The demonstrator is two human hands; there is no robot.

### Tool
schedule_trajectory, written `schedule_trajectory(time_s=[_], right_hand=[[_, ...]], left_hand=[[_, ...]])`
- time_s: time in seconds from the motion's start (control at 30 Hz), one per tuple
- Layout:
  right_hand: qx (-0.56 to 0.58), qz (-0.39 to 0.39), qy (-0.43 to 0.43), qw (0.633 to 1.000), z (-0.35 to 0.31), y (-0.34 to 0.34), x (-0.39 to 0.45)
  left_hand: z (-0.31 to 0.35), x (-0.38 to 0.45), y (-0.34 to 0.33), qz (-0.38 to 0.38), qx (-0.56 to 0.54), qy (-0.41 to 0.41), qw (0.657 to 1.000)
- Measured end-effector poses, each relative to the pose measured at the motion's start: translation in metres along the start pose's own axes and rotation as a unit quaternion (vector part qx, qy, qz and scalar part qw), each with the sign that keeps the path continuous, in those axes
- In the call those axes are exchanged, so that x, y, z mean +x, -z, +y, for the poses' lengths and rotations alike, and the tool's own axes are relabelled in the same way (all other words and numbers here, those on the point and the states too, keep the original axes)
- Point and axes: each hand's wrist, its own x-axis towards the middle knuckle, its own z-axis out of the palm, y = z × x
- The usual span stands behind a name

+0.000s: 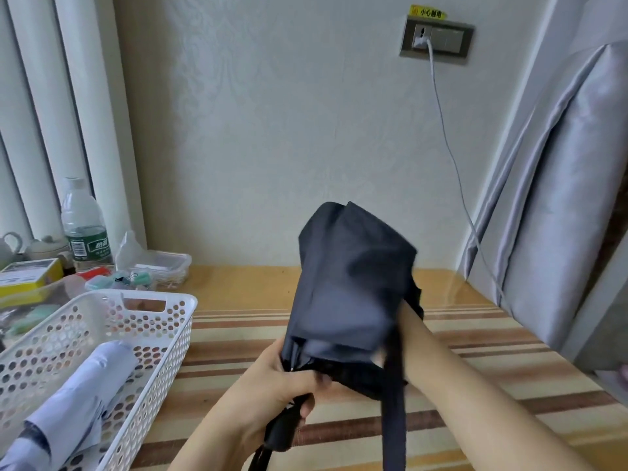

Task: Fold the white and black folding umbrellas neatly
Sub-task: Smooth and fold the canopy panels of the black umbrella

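Nearest, left hand (272, 385) clamped round the neck of the black umbrella (350, 283), just above its handle (282, 430), fingers curled tight about the gathered fabric. Right hand hidden behind the canopy; only the right forearm (475, 385) visible, running up under the cloth, so impossible to tell whether those fingers lie apart or closed. Umbrella held tilted above the desk (238, 334), canopy bunched and pointing up and away, a dark strap (394, 419) hanging down in front of the right forearm.

To the left, a white perforated basket (163, 351) resting on the striped desk, with the white umbrella (78, 402) lying inside it, rolled, well apart from both hands.

Farther back on the left, a yellow-edged box (30, 277), small clips and a clear plastic container (163, 266), and a water bottle (83, 226) with a green label bearing white characters and a barcode, too blurred to read.

Farthest, on the wall, a socket panel (436, 39) with a white plug and cable (452, 158) trailing down to the right, and above it a yellow sticker (429, 12) reading 小心触电.
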Motion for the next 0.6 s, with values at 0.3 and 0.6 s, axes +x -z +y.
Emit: schedule_trajectory(time_s=[0.3,0.6], right_hand=[[-0.207,-0.033,0.111,0.971,0.010,-0.010,0.016],[-0.313,0.007,0.054,0.948,0.009,0.009,0.036]], left_hand=[[-0.001,-0.002,-0.015,-0.026,0.010,0.029,0.999],[-0.004,0.001,-0.027,0.032,0.077,0.053,0.995]])
